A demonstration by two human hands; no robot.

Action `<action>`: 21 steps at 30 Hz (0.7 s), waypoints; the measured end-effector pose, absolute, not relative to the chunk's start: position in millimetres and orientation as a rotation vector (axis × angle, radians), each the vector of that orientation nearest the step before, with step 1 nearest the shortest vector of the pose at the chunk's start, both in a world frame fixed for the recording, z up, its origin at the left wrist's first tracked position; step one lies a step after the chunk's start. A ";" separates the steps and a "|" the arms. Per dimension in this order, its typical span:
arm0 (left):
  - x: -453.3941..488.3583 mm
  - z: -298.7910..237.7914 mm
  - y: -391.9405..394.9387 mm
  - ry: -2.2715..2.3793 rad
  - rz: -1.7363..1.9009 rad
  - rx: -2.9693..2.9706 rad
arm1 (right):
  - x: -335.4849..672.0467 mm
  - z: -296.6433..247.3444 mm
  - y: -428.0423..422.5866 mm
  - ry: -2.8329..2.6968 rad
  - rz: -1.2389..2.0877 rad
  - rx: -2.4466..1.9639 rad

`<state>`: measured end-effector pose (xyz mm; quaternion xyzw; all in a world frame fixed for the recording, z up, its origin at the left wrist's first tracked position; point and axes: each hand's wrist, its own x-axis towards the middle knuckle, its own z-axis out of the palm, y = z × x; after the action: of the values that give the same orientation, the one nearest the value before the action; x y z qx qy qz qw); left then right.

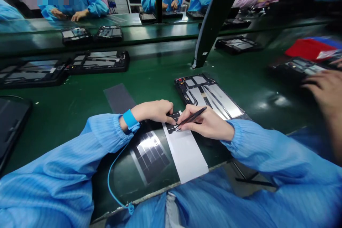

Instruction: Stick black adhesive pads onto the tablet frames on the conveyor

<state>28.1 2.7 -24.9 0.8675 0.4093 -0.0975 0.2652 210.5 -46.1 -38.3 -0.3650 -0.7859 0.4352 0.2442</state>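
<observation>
Fingers (187, 109) of right hand (211, 124) pinch black tweezers (195, 115)

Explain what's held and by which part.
The right hand holds slim black tweezers toward the tips; whether the left hand grips the white rectangular sheet is unclear.

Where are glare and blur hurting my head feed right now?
Head view: glare whites out part of the patterned clear sheet and leaves pale patches on the green table; head view, right side: blur smears the co-worker's hand and red item; head view, centre: tweezers and white strip look fairly clear.
</observation>
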 end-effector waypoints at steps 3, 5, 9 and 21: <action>29.1 -19.8 1.8 1.085 -0.375 2.390 | 209.2 -36.6 -46.6 -2.150 1.149 -0.998; 29.4 -18.9 1.4 1.089 -0.392 2.392 | 207.8 -36.2 -46.5 -2.134 1.143 -0.973; 28.6 -20.6 1.0 1.088 -0.397 2.401 | 206.5 -35.6 -46.6 -2.126 1.135 -0.954; 30.3 -22.3 1.3 1.136 -0.391 2.363 | 200.9 -38.0 -47.2 -2.117 1.063 -0.973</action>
<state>30.3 1.3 -22.3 0.8646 0.4158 -0.1431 0.2430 200.9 -47.2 -38.0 -0.3641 -0.7921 0.3977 0.2862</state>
